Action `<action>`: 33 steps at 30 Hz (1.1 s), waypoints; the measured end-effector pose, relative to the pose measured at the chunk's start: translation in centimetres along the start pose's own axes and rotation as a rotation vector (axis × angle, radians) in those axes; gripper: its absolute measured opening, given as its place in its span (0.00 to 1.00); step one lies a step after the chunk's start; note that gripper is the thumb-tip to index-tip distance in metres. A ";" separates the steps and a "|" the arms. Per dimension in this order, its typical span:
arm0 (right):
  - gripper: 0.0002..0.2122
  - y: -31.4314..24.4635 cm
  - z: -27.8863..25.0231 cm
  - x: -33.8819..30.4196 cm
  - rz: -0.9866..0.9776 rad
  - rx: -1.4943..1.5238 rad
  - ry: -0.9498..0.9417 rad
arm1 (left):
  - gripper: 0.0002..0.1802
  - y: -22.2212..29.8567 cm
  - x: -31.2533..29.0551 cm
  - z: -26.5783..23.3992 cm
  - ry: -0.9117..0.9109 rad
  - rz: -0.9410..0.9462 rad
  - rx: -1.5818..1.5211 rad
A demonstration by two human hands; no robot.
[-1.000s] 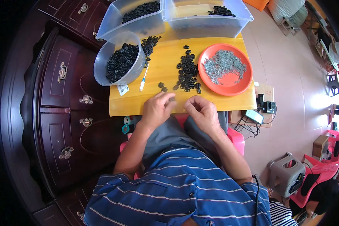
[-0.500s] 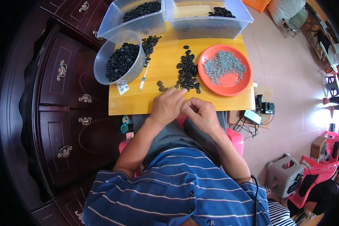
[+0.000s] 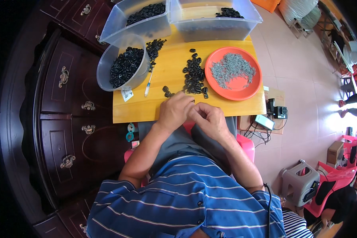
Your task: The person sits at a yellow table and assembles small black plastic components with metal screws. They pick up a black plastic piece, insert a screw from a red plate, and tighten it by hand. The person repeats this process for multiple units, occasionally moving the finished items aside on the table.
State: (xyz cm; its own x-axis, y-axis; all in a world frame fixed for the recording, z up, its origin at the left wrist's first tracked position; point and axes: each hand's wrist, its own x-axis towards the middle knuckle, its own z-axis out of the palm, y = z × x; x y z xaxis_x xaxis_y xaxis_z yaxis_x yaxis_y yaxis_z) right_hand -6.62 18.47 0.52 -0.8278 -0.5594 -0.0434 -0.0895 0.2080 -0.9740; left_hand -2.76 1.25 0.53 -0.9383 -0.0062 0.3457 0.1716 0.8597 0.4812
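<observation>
At the near edge of the yellow table [image 3: 137, 109], my two hands meet with their fingertips together. My left hand [image 3: 173, 113] is closed, and a dark bit of a small black oval piece shows at its fingertips. Thumb and forefinger of my right hand [image 3: 209, 120] are pinched against it; what they hold is too small to make out. Just beyond the hands lies a loose pile of black oval pieces with holes [image 3: 194, 75]. A few more black pieces [image 3: 166, 91] lie by my left knuckles. An orange-red plate [image 3: 238, 94] with many small grey slivers [image 3: 232, 69] sits right of the pile.
A round clear tub [image 3: 103, 75] of black pieces stands at left, near a spilled heap [image 3: 154, 48] and a pen [image 3: 147, 88]. Two clear bins [image 3: 214, 29] line the far edge. Dark drawers [image 3: 63, 75] flank the left; a grey stool [image 3: 299, 182] stands right.
My hands stay together at the near table edge, the fingers shifting only slightly. The whole view has moved a little, so the table things sit slightly further left.
</observation>
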 end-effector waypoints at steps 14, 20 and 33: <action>0.06 0.8 0.6 0.5 -0.012 0.488 0.229 | 0.05 1.1 0.2 -0.6 -0.023 -0.286 -0.633; 0.03 1.5 0.2 0.6 -0.028 0.565 0.187 | 0.06 1.2 1.3 -0.9 -0.161 -0.394 -0.823; 0.09 2.0 1.2 0.2 -0.203 0.002 0.052 | 0.04 6.1 12.2 4.4 -0.215 0.335 -0.097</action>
State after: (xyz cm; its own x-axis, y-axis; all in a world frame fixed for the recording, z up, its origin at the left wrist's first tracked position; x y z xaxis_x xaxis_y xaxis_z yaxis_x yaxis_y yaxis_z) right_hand -6.32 17.83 -1.65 -0.8202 -0.5477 0.1656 -0.2565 0.0933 -0.9620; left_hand -14.52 8.66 4.16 -0.8655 0.3812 0.3249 0.4958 0.7442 0.4476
